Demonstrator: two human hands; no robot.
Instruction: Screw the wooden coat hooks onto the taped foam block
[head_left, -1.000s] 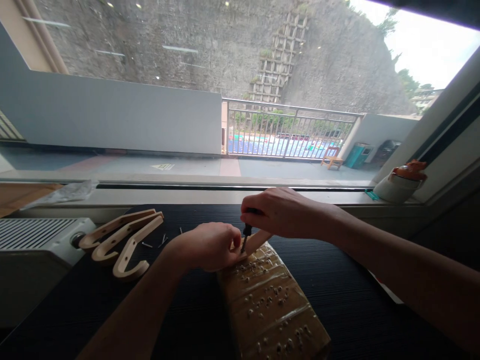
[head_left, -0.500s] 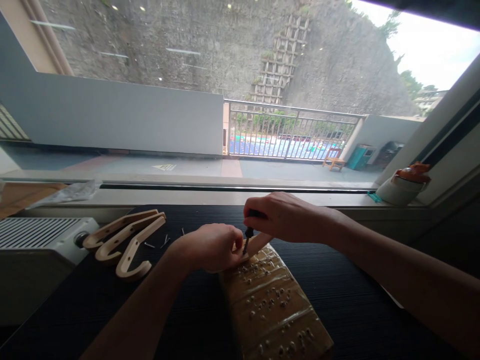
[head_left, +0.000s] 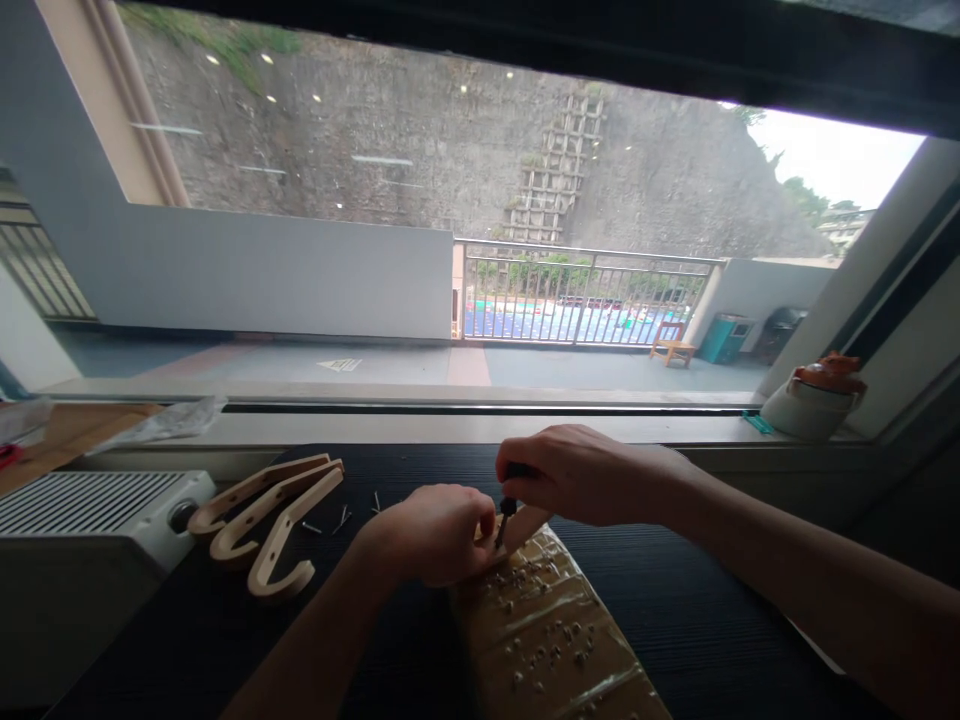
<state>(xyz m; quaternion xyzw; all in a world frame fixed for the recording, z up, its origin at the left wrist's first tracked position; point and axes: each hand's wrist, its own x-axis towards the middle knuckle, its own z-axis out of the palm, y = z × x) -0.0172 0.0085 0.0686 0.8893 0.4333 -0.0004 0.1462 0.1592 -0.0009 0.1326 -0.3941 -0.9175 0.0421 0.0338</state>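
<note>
My right hand (head_left: 574, 475) is closed round the dark handle of a screwdriver (head_left: 508, 507), whose shaft points down at a pale wooden hook (head_left: 527, 522). Beside it, my left hand (head_left: 439, 535) has its fingers closed on that hook, pressing it against the far end of a taped cardboard box (head_left: 555, 640) pocked with holes. The hook's curved end is covered by my left hand, and the screwdriver tip is too small to make out clearly. To the left lie three more wooden hooks (head_left: 281, 540), side by side. Several loose screws (head_left: 343, 518) are scattered near them.
The black table (head_left: 405, 650) meets a window sill (head_left: 277, 428). A white radiator (head_left: 112, 505) stands at the left, with cardboard (head_left: 82, 430) and clear plastic (head_left: 169, 425) above it. On the sill's right sits a pale pot (head_left: 810, 405) with an orange top.
The camera has tilted upward, so the table, box and hands appear lower in the picture. Both hands keep their grips, with the screwdriver still on the hook.
</note>
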